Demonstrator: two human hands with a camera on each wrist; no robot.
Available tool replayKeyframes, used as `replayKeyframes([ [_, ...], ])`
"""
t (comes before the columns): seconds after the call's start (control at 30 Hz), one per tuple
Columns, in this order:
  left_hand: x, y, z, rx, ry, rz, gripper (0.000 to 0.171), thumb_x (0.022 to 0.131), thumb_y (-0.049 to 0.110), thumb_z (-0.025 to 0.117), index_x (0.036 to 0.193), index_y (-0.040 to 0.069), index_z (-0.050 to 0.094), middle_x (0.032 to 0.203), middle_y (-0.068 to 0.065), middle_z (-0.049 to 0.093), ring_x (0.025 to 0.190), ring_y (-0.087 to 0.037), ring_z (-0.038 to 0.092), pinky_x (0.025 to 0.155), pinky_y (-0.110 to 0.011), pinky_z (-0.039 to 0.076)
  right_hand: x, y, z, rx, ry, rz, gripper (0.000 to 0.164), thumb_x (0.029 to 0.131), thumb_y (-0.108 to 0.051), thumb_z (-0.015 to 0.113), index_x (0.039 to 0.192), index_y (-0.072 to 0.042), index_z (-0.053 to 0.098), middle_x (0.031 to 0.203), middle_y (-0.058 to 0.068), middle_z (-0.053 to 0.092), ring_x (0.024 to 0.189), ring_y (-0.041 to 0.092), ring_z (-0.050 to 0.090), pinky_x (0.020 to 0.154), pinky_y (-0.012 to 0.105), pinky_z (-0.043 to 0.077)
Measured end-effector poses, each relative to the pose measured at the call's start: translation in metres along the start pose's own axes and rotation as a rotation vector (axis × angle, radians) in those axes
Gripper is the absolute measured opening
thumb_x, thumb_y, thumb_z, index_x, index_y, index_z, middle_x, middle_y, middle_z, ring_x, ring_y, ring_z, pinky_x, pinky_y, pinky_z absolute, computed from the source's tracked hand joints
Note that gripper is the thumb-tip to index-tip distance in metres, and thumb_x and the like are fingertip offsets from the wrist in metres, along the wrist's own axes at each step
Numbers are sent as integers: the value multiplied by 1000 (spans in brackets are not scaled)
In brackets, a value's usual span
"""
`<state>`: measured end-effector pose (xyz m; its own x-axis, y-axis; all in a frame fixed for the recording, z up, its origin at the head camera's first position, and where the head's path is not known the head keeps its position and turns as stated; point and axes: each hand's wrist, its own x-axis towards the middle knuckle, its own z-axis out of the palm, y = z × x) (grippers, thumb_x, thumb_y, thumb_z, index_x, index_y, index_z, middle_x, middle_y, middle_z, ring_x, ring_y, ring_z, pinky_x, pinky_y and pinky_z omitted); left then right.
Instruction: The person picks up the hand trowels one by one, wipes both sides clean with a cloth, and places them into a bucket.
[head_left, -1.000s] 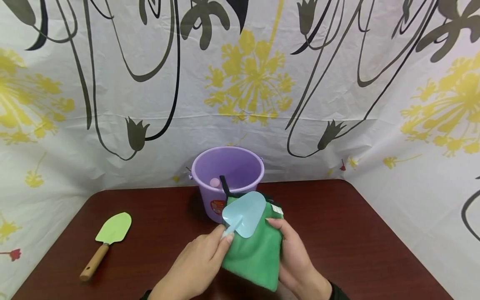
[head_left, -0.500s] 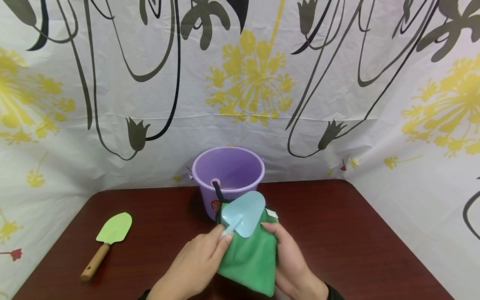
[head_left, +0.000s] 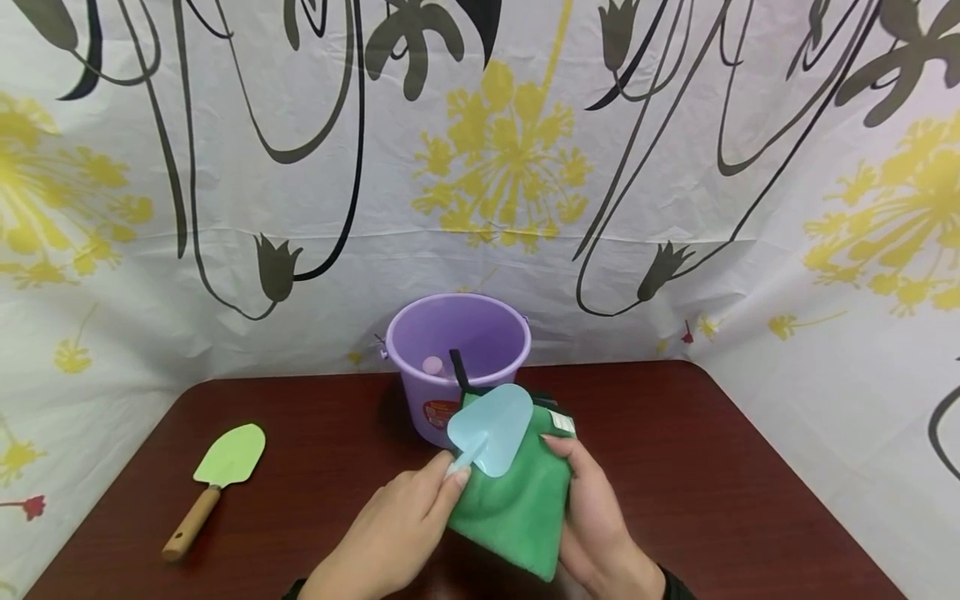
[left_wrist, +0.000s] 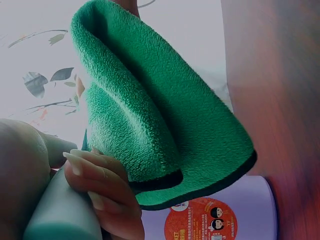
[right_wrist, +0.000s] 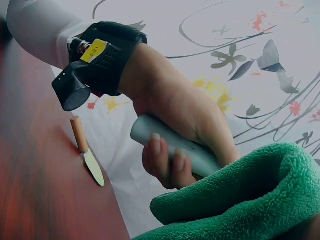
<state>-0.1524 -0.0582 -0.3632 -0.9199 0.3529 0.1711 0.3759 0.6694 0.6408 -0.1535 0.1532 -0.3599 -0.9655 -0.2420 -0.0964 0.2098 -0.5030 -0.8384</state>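
The left hand had its fingers wrapped round the handle of a light blue trowel, held above the near part of the bench. The right hand gripped a green cloth at its right edge, thumb on top. Only the head view showed the trowel's blade, in front of the cloth; whether they touched was unclear. The right wrist view revealed the thick handle and the fingers curled beneath it. The left wrist view gave the cloth's fold and black edging, plus print on the red label of the purple bucket, which stood far on the bench. A lime-green trowel lay left.
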Motion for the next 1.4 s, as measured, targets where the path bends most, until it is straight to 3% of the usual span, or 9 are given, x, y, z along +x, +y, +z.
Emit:
replayKeyframes([
  [0.27, 1, 0, 2, 1, -3, -1, 36, 107, 52, 38, 84, 24, 43, 63, 11, 30, 54, -1, 30, 50, -22, 32, -1, -10, -7, 22, -64, -93, 21, 110, -29, 31, 123, -21, 45, 111, -12, 56, 104, 3, 58, 98, 23, 50],
  [0.5, 0, 0, 4, -5, -7, -11, 35, 107, 51, 39, 85, 25, 44, 63, 11, 31, 54, -1, 29, 50, -21, 32, -3, -21, -9, 15, -44, -141, 21, 110, -31, 31, 124, -22, 44, 113, -12, 55, 105, 4, 58, 99, 23, 50],
  [0.67, 0, -1, 4, -13, -20, -20, 34, 107, 51, 39, 85, 25, 44, 63, 11, 32, 54, -2, 29, 50, -21, 31, -4, -26, -12, 53, -85, -189, 22, 111, -29, 29, 123, -21, 46, 113, -11, 56, 105, 5, 60, 99, 23, 51],
  [1.17, 1, -1, 10, 9, -15, 3, 35, 107, 52, 38, 84, 26, 44, 62, 12, 31, 53, -1, 29, 48, -21, 29, -7, -38, -22, 133, -210, -337, 28, 113, -25, 24, 135, -16, 38, 127, -7, 52, 116, 9, 58, 104, 25, 49],
  [1.4, 1, -2, 10, 7, -18, 6, 36, 107, 52, 38, 84, 25, 44, 61, 12, 31, 52, -1, 28, 47, -21, 27, -7, -35, -20, 52, -158, -367, 28, 112, -25, 25, 133, -16, 40, 124, -8, 54, 113, 7, 59, 101, 24, 50],
])
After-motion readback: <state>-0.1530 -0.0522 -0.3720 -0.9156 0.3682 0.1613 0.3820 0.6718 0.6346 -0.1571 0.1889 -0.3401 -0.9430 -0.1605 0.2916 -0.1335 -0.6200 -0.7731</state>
